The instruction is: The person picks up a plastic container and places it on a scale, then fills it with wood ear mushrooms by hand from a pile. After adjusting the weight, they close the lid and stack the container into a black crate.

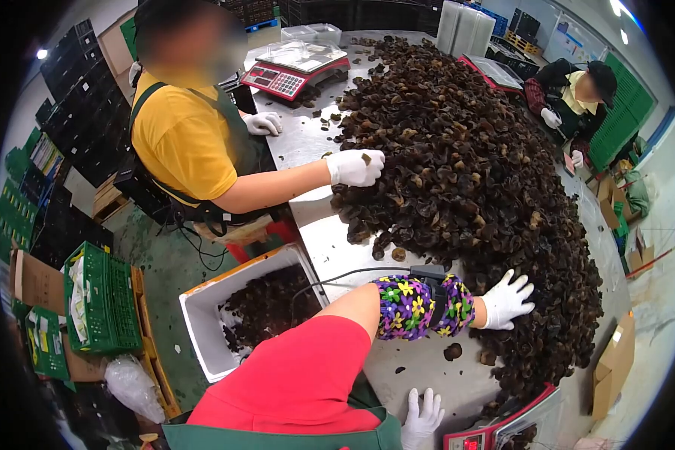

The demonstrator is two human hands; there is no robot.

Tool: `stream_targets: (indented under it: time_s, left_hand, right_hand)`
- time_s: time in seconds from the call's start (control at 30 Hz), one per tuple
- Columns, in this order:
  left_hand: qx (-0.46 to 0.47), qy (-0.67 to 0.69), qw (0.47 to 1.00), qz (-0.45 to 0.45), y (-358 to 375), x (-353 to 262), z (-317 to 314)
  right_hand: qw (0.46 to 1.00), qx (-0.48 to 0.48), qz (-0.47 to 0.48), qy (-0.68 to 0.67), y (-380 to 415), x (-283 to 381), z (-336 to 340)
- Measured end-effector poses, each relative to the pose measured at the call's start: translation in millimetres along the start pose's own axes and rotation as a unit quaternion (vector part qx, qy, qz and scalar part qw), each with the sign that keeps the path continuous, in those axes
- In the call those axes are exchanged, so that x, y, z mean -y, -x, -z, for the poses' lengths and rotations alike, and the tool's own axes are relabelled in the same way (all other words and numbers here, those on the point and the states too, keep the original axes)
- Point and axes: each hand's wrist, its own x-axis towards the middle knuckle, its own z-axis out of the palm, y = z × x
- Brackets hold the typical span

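A large heap of dark, curled pieces that look like wood ear mushrooms (457, 157) covers much of the metal table (397, 375). My left hand (507, 301), in a white glove below a floral sleeve cover, lies with fingers spread on the near side of the heap. No piece shows in its grip. My right hand (421, 421), also gloved, is low in the view over the table's near part, its fingers apart and nothing visible in them. Just right of it stands a red scale (495, 433) with a lit display, partly cut off by the frame.
At left, a co-worker in a yellow shirt (184, 135) reaches a gloved hand (356, 167), holding a small piece, to the heap. Another person (577, 97) works at far right. A white bin (202, 341) with dark pieces, a second scale (296, 71) and green crates (101, 300) stand around.
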Motion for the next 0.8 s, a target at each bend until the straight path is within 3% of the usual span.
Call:
stream_targets:
  time_s: [0.03, 0.07, 0.13, 0.23, 0.37, 0.4, 0.47, 0.5, 0.53, 0.57, 0.63, 0.67, 0.73, 0.8]
  left_hand:
    - [0.021, -0.014, 1.0, -0.014, 3.3, -4.0, -8.9]
    - [-0.044, -0.005, 0.999, -0.031, 9.4, -12.0, -9.3]
    - [0.048, -0.012, 0.997, -0.063, 9.6, -25.9, -2.1]
    - [-0.053, -0.01, 0.99, -0.13, 21.1, -42.0, -34.5]
    - [-0.032, 0.045, 0.99, -0.13, 24.7, -55.7, -22.2]
    - [-0.096, 0.025, 0.988, -0.12, 21.8, -55.8, -11.1]
    - [-0.189, -0.006, 0.978, -0.091, 14.5, -48.2, 3.0]
    - [-0.118, -0.015, 0.99, -0.072, 13.5, -42.4, 20.6]
    - [-0.104, -0.009, 0.992, -0.068, 17.6, -38.8, 43.3]
    - [-0.066, -0.009, 0.995, -0.075, 23.4, -33.5, 40.8]
    - [0.079, 0.023, 0.994, -0.068, 42.0, -35.4, 17.0]
    - [0.037, 0.009, 0.994, -0.103, 56.8, -45.4, 26.6]
    - [0.049, -0.045, 0.985, -0.156, 87.6, -56.6, 33.1]
    - [0.075, -0.015, 0.983, -0.169, 115.5, -67.7, 52.2]
  right_hand:
    - [1.0, 0.001, -0.002, 0.004, 0.3, -0.1, -0.5]
    - [1.0, 0.003, -0.004, 0.008, 0.5, -0.3, -0.8]
    - [1.0, -0.002, -0.003, 0.008, 0.7, 0.4, -0.2]
    - [1.0, -0.026, 0.0, -0.001, 9.8, -3.4, -20.6]
    - [0.998, -0.056, -0.006, -0.002, 12.3, -5.8, -31.7]
    - [0.998, -0.055, -0.007, -0.004, 13.6, -11.5, -38.0]
    - [0.983, -0.064, 0.051, 0.165, 22.7, -25.5, -51.6]
    - [0.984, -0.058, 0.039, 0.167, 20.1, -15.4, -39.0]
    - [0.997, -0.049, 0.014, 0.064, 7.3, 1.0, -14.6]
    - [0.998, -0.043, -0.023, -0.037, -3.9, 12.4, 4.4]
    - [0.997, -0.017, -0.033, -0.064, -8.5, 16.4, 15.4]
    - [0.996, -0.011, -0.041, -0.077, -8.3, 17.8, 18.2]
    - [0.992, -0.003, -0.094, -0.082, -7.6, 22.5, 23.2]
    - [0.991, 0.011, -0.071, -0.115, -9.3, 24.4, 26.0]
